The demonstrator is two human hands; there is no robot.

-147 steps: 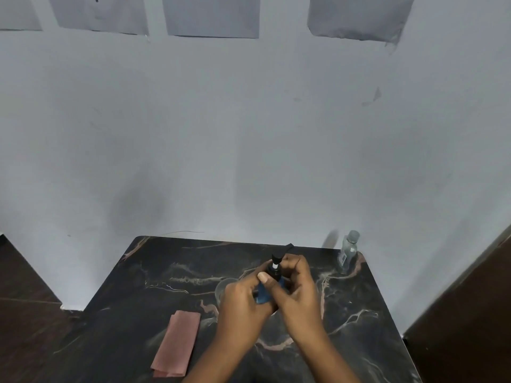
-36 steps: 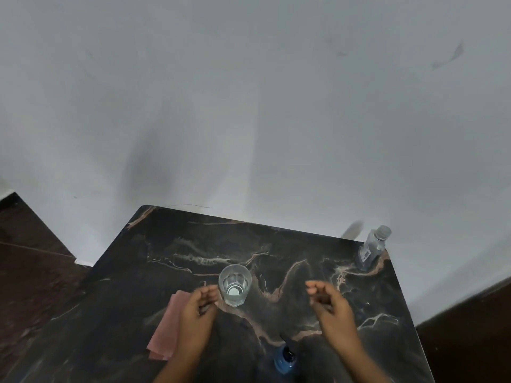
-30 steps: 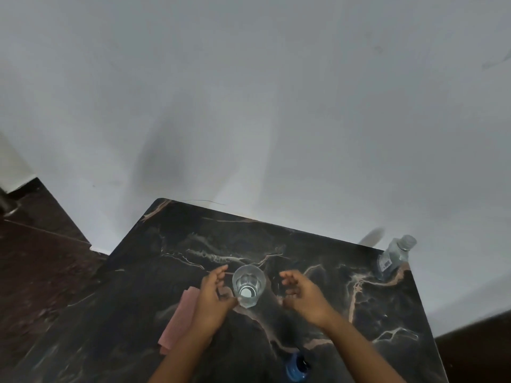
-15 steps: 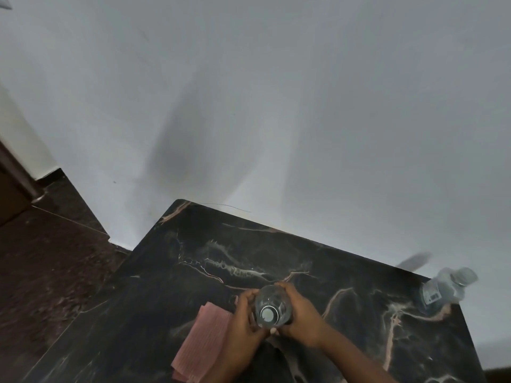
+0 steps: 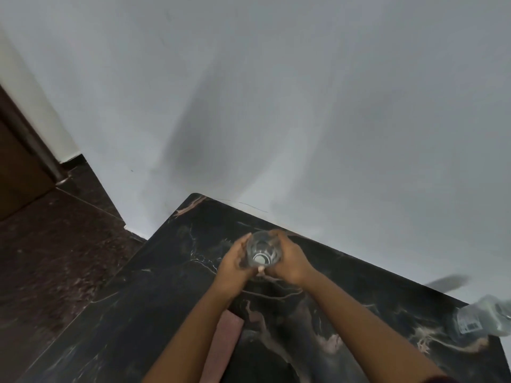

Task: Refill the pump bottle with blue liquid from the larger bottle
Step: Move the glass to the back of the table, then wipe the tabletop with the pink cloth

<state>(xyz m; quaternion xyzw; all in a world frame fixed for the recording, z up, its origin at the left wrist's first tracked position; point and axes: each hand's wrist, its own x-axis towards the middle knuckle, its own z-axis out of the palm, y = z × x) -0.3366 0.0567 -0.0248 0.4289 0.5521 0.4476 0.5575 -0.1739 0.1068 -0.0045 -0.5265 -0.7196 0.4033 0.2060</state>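
Currently gripping a clear glass (image 5: 262, 254) from 2 sides: left hand (image 5: 234, 262) curled against its left wall, right hand (image 5: 293, 262) curled against the right, both closed firmly on it. Probably held this way to keep the open mouth level and steady over the far part of the table (image 5: 171, 286). Cannot tell whether lifted or resting on the top. Looks empty or nearly so, with only a pale round base showing through.

No sign of the pump bottle or the larger bottle of blue liquid in this view, so presumably out of frame below, near the body. Judging by that, no pouring under way yet.

Lying flat beneath the left forearm, a pink cloth (image 5: 229, 335), likely kept close for drips. Standing well apart at the right edge, blurred, a small clear plastic bottle (image 5: 481, 323).

Underneath, black marble-patterned tabletop with pale and rust veins, pushed against a plain grey-white wall (image 5: 276, 106). To the left, dark speckled floor (image 5: 55, 258) and a brown door edge (image 5: 19, 167).
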